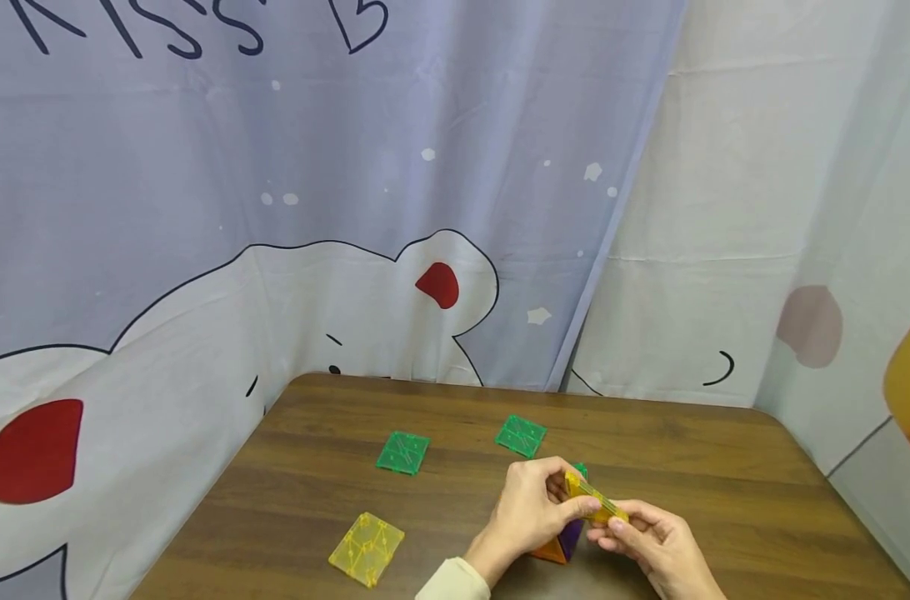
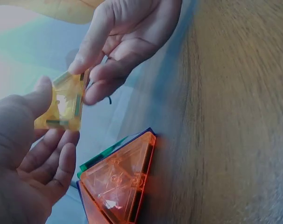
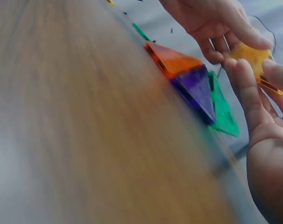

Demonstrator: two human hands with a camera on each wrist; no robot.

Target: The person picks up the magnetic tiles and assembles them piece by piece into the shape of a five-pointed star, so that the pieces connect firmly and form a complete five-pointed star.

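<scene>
Both hands hold a yellow translucent magnetic tile (image 1: 596, 498) above the table. My left hand (image 1: 526, 510) pinches one end between thumb and fingers. The other end is pinched by my right hand (image 1: 661, 543). In the left wrist view the yellow tile (image 2: 66, 105) looks partly triangular, with fingers covering some edges. Just below the hands stands a tilted-sided structure of magnetic tiles: an orange triangle (image 2: 118, 179), a purple triangle (image 3: 196, 88) and a green tile (image 3: 223, 109). Its far side is hidden by my left hand in the head view.
Two green square tiles, one green tile (image 1: 403, 452) at the back left and another green tile (image 1: 521, 437) behind the hands, lie flat on the wooden table (image 1: 275, 500). A yellow square tile (image 1: 367, 550) lies at the left. Printed curtains (image 1: 350, 167) hang behind.
</scene>
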